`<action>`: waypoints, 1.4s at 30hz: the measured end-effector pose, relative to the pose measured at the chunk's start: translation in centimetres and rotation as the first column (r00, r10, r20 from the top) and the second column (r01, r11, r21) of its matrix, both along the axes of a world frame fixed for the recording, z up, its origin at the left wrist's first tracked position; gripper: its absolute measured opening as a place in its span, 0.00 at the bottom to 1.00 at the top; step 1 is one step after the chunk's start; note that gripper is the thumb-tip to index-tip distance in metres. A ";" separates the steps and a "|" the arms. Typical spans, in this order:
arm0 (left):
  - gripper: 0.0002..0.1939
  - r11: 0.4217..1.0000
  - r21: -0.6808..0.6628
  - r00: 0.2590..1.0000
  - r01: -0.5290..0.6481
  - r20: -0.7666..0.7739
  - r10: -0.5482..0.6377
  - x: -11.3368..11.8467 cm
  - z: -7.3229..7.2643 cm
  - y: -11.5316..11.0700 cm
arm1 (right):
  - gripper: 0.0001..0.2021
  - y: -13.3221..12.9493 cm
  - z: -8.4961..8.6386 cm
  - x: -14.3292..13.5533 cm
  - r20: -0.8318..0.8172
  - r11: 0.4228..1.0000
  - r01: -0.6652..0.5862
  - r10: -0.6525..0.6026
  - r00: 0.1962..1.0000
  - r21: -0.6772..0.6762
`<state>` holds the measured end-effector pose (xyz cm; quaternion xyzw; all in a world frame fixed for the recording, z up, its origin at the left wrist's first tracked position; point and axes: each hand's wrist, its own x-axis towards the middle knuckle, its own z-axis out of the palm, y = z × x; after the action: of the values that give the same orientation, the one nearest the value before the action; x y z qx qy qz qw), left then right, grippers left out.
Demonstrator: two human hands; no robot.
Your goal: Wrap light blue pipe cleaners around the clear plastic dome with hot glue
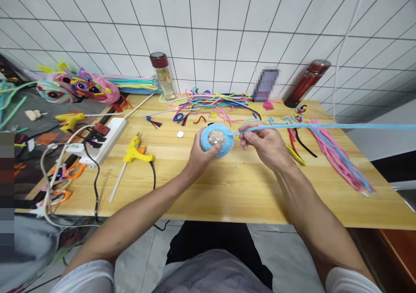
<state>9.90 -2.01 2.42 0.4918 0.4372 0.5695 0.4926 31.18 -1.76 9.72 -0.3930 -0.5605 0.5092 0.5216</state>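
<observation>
Above the middle of the table, my left hand [205, 151] grips a round coil of light blue pipe cleaner [229, 145], its thumb over the rim. A clear, rounded piece [216, 137] shows in the coil's centre. Just to the right, my right hand [264, 143] pinches a long light blue pipe cleaner strand [312, 127] between thumb and fingers. One end of the strand meets the coil's right edge; the other runs out to the far right of the view. My left fingers behind the coil are hidden.
A yellow glue gun [138, 151] with a glue stick lies left, near a white power strip [107, 140] and cables. Loose pipe cleaners [221, 100], a glass bottle [165, 78] and a red thermos [305, 85] line the back. A pink and blue bundle [338, 154] lies right.
</observation>
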 end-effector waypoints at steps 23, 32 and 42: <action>0.44 0.996 -0.060 0.990 0.070 -0.120 -0.076 -0.9 -2.1 0.5 | 0.16 -0.4 -3.9 -1.6 0.065 0.996 0.067 -0.071 0.995 0.067; 0.47 0.995 -0.076 0.990 0.068 -0.121 -0.077 -0.7 -1.6 0.5 | 0.14 -0.1 -4.2 -1.5 0.082 0.993 0.065 -0.073 0.994 0.098; 0.44 0.997 -0.056 0.988 0.060 -0.138 -0.067 -0.7 -1.4 0.4 | 0.13 -0.2 -4.4 -1.5 0.170 0.988 0.061 -0.085 0.982 0.139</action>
<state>9.23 -1.62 0.98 0.5315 0.4692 0.5061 0.4912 29.72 -1.92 5.35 -0.4210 -0.6222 0.4144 0.5137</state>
